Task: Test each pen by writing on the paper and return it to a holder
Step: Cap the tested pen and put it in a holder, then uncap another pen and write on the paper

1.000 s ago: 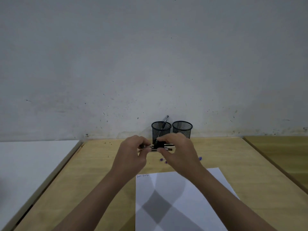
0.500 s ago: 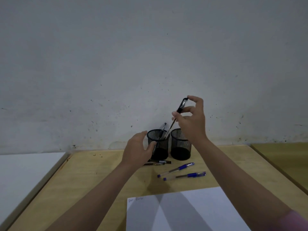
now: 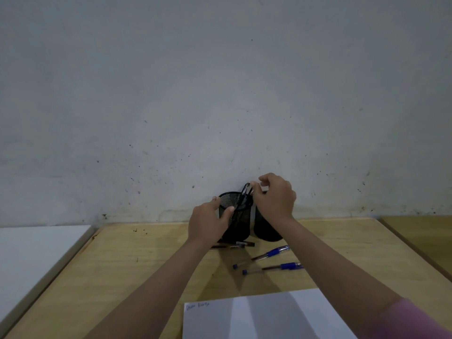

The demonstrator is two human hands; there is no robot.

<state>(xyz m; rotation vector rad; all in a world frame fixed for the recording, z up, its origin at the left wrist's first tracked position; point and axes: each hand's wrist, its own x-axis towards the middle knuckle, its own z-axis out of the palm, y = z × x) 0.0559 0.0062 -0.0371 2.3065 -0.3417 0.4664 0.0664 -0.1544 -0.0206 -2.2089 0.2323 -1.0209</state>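
Two black mesh holders stand at the wall. My left hand grips the side of the left holder. A black pen leans inside it beside another pen. My right hand pinches that pen's top end and hides the rim of the right holder. In front of the holders lie black pens and two blue pens. The white paper lies near me with small writing in its top left corner.
The wooden table reaches back to a grey wall. A white surface adjoins it on the left. Another wooden table stands to the right across a narrow gap.
My right hand lifted a black pen from in front of the holders and lowered it into the left holder. My left hand moved onto that holder. The view tilted up.
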